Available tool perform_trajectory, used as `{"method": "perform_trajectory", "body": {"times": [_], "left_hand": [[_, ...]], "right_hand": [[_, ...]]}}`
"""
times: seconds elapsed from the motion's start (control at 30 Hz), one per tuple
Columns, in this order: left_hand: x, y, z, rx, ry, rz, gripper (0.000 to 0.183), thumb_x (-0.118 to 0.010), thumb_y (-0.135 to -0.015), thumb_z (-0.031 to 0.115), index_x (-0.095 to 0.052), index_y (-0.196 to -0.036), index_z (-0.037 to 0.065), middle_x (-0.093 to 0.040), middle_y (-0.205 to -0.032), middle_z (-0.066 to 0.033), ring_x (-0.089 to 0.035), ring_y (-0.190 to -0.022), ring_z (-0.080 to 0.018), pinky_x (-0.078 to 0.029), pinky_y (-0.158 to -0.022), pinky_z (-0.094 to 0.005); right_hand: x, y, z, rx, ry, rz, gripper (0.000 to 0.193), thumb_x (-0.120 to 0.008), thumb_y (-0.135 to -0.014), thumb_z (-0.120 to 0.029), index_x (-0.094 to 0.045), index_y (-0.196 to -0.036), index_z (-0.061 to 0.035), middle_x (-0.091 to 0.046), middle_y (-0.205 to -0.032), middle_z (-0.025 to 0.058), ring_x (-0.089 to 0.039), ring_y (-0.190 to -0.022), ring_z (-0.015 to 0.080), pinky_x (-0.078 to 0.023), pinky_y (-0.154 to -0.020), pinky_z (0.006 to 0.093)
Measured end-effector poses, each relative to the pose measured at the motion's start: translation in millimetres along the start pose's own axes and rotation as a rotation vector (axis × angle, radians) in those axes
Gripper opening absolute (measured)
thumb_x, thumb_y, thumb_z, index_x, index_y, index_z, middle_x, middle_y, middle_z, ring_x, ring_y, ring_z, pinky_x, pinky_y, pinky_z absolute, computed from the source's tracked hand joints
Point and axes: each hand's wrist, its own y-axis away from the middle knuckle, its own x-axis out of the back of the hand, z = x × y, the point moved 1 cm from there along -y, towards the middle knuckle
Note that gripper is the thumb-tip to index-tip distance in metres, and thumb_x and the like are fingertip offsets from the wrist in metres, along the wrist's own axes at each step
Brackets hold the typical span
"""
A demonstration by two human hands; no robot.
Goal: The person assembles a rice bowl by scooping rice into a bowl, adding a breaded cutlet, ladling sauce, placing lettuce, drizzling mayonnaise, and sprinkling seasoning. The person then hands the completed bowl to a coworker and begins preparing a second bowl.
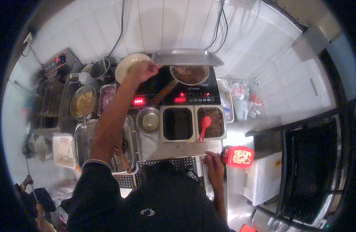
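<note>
"Where was your left grip [145, 71]?"

"I had it at the left corner of the metal tray [187, 57], though I couldn't tell whether it pinched the rim. The tray overlapped the back of the frying pan [190, 84] on the cooktop [204, 92]."

"And your right grip [215, 166]?"

"My fingers were loosely spread near the red tub [240, 157]."

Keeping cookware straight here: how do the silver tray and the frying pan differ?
The silver tray is long and roughly rectangular; the frying pan is round, with a brown handle. The pan holds brown contents, while the tray's visible face looks bare. The pan sits on the cooktop; the tray overlaps its far edge in view, beside the left hand. Both look pale-rimmed.
</note>
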Motion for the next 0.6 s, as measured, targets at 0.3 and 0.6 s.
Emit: {"method": "perform_trajectory", "body": {"times": [0.3, 0.6], "left_hand": [[-78.5, -7.8, -137.5, 0.037, 1.738, 0.264, 0.024, -0.052, -0.100, 0.015, -0.058, -0.116, -0.001, -0.065, -0.097, -0.0137, -0.064, -0.082, -0.0237, -0.057, -0.071, -0.0364], [-149.3, -2.2, -76.6, 0.211, 1.273, 0.427, 0.015, -0.053, -0.100, 0.015, -0.055, -0.112, 0.005, -0.061, -0.097, -0.0088, -0.062, -0.084, -0.0226, -0.058, -0.076, -0.0433]], "right_hand": [[8.6, 20.5, 34.7, -0.037, 0.154, -0.092, 0.024, -0.054, -0.102, -0.013, -0.062, -0.123, -0.0045, -0.070, -0.091, 0.0087, -0.066, -0.085, 0.0149, -0.053, -0.079, 0.0304], [22.0, 30.0, 61.4, -0.021, 0.270, -0.088, 0.024, -0.055, -0.101, -0.013, -0.062, -0.124, -0.0065, -0.072, -0.091, 0.0095, -0.069, -0.082, 0.0151, -0.054, -0.073, 0.0304]]}}
